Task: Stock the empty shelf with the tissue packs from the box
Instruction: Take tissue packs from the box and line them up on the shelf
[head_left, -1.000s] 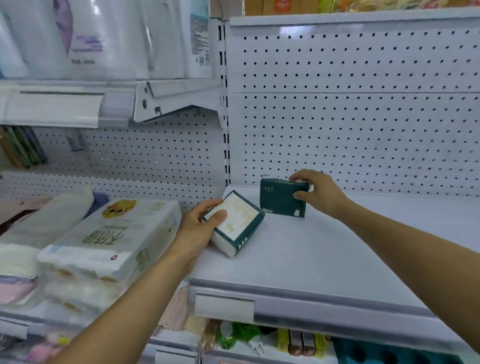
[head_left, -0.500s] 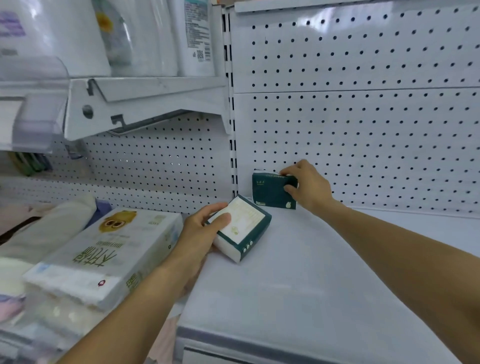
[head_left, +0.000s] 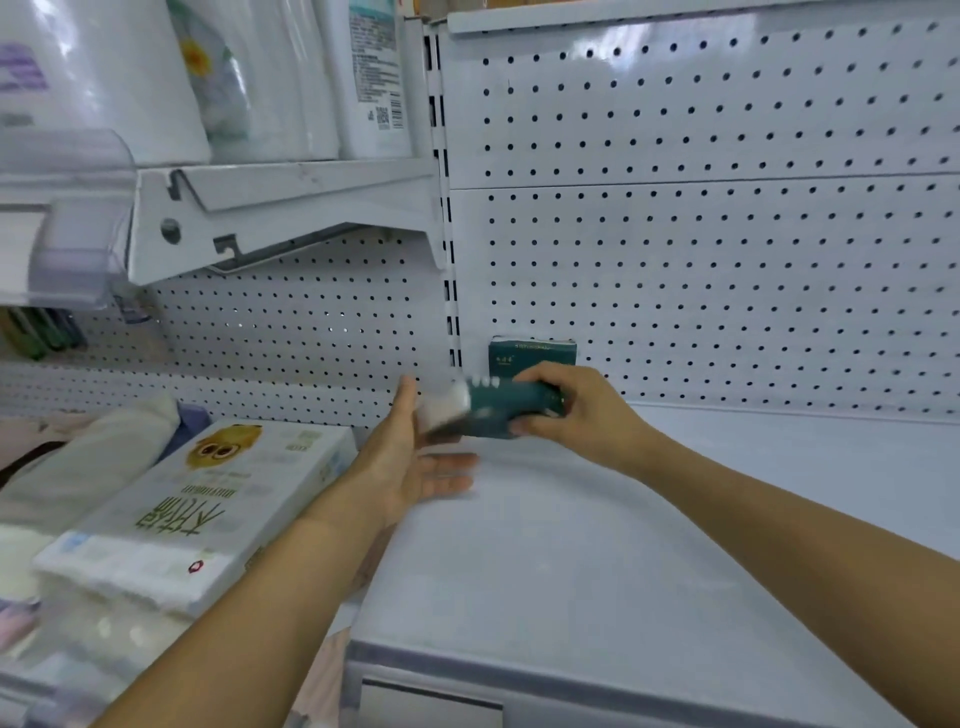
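- Now the right hand (head_left: 576, 415) grips a dark-green soft tissue pack (head_left: 506, 410); the left hand (head_left: 410, 462), fingers straight, touches its white end.
- Another green pack (head_left: 532, 353) stands at twelve o'clock against the pegboard.
- Likely next: set it on the white metal shelf (head_left: 597, 561) before that pack.

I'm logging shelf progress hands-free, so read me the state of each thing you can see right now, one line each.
Back tissue pack: upright against the pegboard, released.
Second tissue pack: off the shelf, blurred, gripped by the right hand.
Right hand: fingers curled round the second tissue pack.
Left hand: fingers straight, touching the pack's white end.
Shelf: one pack placed so far.
Large owl-print pack: lying flat on the neighbouring stack.
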